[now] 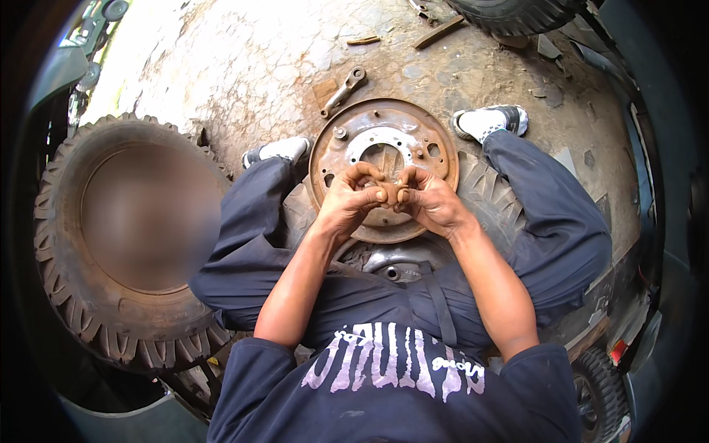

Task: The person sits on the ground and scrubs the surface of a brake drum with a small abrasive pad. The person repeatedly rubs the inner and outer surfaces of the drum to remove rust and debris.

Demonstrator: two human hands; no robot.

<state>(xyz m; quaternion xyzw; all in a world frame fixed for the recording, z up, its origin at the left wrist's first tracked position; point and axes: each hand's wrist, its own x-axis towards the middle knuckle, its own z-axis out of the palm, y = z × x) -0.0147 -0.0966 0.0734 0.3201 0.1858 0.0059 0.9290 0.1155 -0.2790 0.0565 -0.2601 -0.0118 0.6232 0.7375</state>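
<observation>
Both my hands meet over a round, rusty brake backing plate (pixel 437 124), which rests on a tyre (pixel 490 194) between my legs. My left hand (pixel 357 191) and my right hand (pixel 426 196) pinch a small rust-brown metal part (pixel 392 194) between thumbs and fingers. Fingers cover much of the part, so its exact kind cannot be told. The plate has a large central opening with a bare-metal ring, several holes and short studs. Below the plate, near my lap, shows a shiny metal wheel part (pixel 392 272).
A large lugged tyre (pixel 138 326) lies to my left. Beyond the plate are a metal arm with ringed ends (pixel 344 93) and a wooden block (pixel 323 92). Farther off lie a wood strip (pixel 438 32) and another tyre (pixel 518 16). My shoes flank the plate.
</observation>
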